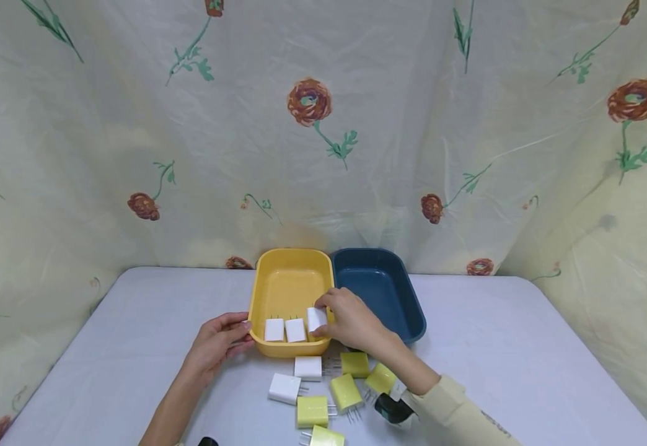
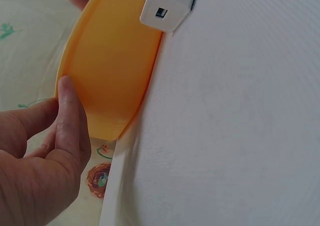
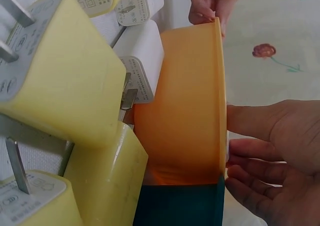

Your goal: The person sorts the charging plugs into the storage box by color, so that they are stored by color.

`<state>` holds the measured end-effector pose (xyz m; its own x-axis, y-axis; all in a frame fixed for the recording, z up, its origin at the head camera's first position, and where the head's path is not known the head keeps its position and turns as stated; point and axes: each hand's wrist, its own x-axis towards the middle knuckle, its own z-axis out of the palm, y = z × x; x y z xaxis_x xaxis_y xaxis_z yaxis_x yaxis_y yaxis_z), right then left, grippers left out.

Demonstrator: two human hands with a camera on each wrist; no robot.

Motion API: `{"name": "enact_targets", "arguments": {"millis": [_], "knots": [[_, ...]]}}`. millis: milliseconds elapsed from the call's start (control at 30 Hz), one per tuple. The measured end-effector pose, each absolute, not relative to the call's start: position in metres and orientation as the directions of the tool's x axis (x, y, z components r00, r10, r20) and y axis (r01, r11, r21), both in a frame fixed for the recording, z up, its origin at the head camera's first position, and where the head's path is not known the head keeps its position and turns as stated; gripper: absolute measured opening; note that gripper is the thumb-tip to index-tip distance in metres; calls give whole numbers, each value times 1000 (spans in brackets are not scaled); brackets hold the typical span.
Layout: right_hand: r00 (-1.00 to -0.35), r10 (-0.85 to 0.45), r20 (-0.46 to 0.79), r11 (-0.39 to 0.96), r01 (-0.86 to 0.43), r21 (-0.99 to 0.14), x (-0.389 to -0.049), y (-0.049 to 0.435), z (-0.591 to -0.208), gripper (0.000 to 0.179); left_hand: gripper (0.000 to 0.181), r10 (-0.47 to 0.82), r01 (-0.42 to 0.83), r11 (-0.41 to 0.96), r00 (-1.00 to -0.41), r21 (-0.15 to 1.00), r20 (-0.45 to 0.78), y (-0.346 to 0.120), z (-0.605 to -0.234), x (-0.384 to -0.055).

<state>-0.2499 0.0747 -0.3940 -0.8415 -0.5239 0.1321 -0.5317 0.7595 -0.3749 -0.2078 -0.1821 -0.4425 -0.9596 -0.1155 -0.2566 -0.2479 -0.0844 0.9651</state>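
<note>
My left hand (image 1: pixel 217 344) pinches the left rim of a yellow tray (image 1: pixel 292 285), with fingertips against its outer wall in the left wrist view. Inside that tray, toward its right front, my right hand (image 1: pixel 354 321) holds a white plug charger (image 1: pixel 316 319) between thumb and fingers. Two more white chargers, a left one (image 1: pixel 274 330) and a middle one (image 1: pixel 295 330), lie side by side at the tray's near end, prongs pointing away from me. In the right wrist view the tray wall hides most of what the right hand (image 3: pixel 275 156) grips.
A dark blue tray (image 1: pixel 376 285) stands right against the yellow one. In front of them lie two white chargers (image 1: pixel 308 368) and several yellow chargers (image 1: pixel 346 392), prongs turned various ways. A black object (image 1: pixel 393 409) sits at my right wrist. A floral curtain (image 1: pixel 379 136) hangs behind the white table (image 1: pixel 173 297).
</note>
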Motion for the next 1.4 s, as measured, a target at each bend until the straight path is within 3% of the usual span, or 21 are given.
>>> {"name": "enact_targets", "arguments": {"millis": [333,867,1200,1400], "knots": [[-835,-531,142,763,-545,-348,-253,73,-399,42,31,-124,-246,-72,-959,967,-253,-182,-443,-208],[-828,-504,246,709,-559,-430,-236,87,-401,42,29,-143,-259,-59,-954,964,-265,-180,-442,-208],[-744,-591,312,629,-667,-400,-207,90,-397,41,32,-125,-244,-72,-960,967,-252,-181,-442,-207],[-724,-641,255,611,-683,-400,-190,81,-393,46,31,-119,-248,-88,-959,965,-258,-182,-443,-208]]}}
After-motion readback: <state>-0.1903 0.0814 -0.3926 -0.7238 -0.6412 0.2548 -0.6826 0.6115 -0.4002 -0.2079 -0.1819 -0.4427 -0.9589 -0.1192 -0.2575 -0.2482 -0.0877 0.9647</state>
